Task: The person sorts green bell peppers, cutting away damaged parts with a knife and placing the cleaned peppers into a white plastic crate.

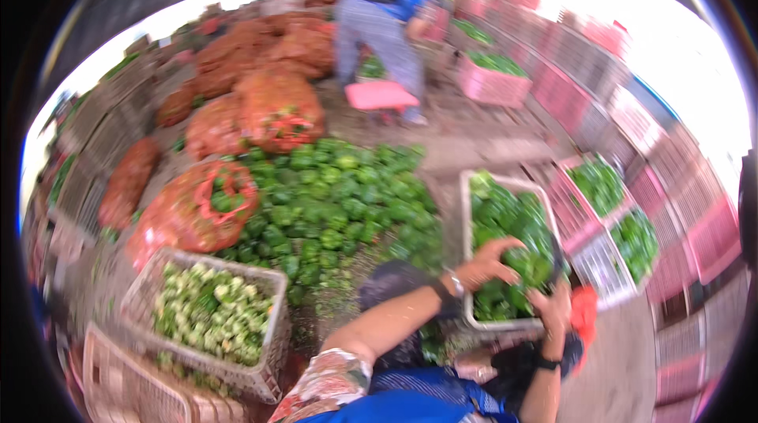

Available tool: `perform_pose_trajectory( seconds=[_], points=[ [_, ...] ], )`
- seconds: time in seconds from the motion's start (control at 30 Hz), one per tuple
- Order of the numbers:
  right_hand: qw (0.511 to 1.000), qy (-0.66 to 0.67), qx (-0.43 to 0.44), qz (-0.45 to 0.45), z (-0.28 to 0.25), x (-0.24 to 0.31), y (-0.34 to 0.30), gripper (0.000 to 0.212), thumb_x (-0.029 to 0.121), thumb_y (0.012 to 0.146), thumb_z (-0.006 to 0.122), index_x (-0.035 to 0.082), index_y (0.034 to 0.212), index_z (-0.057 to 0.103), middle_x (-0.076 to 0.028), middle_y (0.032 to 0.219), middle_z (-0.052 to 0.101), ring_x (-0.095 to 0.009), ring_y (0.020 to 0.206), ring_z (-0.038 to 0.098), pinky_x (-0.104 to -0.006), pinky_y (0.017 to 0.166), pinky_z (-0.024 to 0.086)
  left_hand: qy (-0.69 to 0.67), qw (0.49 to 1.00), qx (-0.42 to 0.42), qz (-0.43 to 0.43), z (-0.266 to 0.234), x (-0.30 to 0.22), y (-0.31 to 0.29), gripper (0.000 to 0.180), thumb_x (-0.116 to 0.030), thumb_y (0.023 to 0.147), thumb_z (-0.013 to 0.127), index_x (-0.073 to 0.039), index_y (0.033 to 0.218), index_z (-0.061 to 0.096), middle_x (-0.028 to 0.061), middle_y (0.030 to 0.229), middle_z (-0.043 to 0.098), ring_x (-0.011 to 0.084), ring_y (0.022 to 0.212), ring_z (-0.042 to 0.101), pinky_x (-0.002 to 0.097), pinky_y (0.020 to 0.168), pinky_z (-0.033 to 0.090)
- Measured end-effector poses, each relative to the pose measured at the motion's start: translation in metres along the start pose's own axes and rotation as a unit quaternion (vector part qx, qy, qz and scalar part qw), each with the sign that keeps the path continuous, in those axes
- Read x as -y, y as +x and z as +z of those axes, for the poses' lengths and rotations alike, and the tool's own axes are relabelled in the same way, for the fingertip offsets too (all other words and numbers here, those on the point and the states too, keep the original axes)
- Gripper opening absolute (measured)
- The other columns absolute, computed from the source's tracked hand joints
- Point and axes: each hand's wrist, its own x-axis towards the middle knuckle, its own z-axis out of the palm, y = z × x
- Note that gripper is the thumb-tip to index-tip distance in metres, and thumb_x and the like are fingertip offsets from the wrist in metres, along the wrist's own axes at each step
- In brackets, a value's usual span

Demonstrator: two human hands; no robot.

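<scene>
Both of my hands are over a pale crate (467,225) full of green bell peppers (505,214), right of my knees. Bent fingers of my left hand (491,263) close round a green bell pepper (535,265) at the top of the pile. Across from it, my right hand (554,306) is closed at the crate's right side, its thumb toward the same pepper. A dark, narrow thing (560,259) shows above the right fingers, too blurred to name. Ahead of me, a heap of green bell peppers (339,194) covers the floor.
Left of me stands a crate (278,304) of pale green cut pieces, near stacked crates (118,376). Orange mesh sacks (276,103) lie beyond. Another person (375,36) bends near a pink stool (381,96). Pink and grey crates (560,95) line the right.
</scene>
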Motion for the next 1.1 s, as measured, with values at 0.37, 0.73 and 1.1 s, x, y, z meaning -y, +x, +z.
perform_pose_trajectory(
  seconds=[0.37, 0.73, 1.1],
  points=[
    [0.872, 0.438, -0.186, 0.112, 0.014, -0.011, 0.021, 0.024, 0.015, 0.081, 0.063, -0.006, 0.092, 0.058, -0.012, 0.068, 0.063, -0.012, 0.038, 0.048, -0.0224, 0.035, 0.037, -0.421, 0.871, -0.230, 0.108, -0.058, -0.023, -0.017, 0.043, -0.023, 0.079, 0.065, -0.005, 0.118, 0.058, 0.0089, 0.112, 0.064, 0.0258, 0.106, 0.059, 0.0462, 0.096, 0.046],
    [0.950, -0.313, -0.016, -0.008, 0.056, -0.036, 0.239, 0.071, 0.041, 0.067, 0.078, 0.002, 0.120, 0.051, -0.023, 0.098, 0.065, -0.037, 0.089, 0.064, -0.0446, 0.078, 0.050, -0.341, 0.903, -0.237, 0.108, -0.062, -0.027, -0.034, 0.037, -0.024, 0.090, 0.055, 0.001, 0.117, 0.054, 0.0185, 0.115, 0.061, 0.0338, 0.102, 0.061, 0.0459, 0.088, 0.052],
    [0.969, -0.216, 0.098, 0.068, 0.079, -0.063, 0.246, 0.031, 0.030, 0.074, 0.074, 0.001, 0.083, 0.066, -0.015, 0.082, 0.068, -0.021, 0.073, 0.066, -0.0365, 0.059, 0.052, -0.362, 0.898, -0.249, 0.038, -0.053, -0.030, -0.028, 0.036, -0.029, 0.097, 0.049, -0.003, 0.122, 0.053, 0.0122, 0.113, 0.062, 0.0224, 0.096, 0.063, 0.0398, 0.082, 0.054]
  ],
)
